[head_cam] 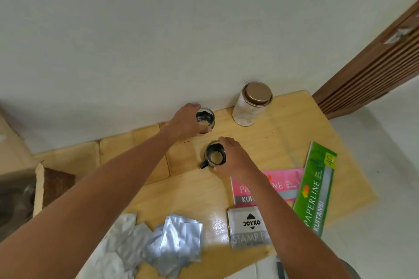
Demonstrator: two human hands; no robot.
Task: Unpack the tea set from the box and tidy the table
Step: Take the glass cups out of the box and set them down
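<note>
Two glass cups stand apart on the wooden tabletop [260,156] nr the wall. Left hand [184,120] fingers wrap the far glass cup [205,120]; right hand [233,156] fingers curl round the handled cup [214,155], handle pointing left twd the person.

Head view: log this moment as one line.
left hand: grips glass cup near wall | right hand: grips handled glass cup | both cups upright on table | tin: untouched
</note>
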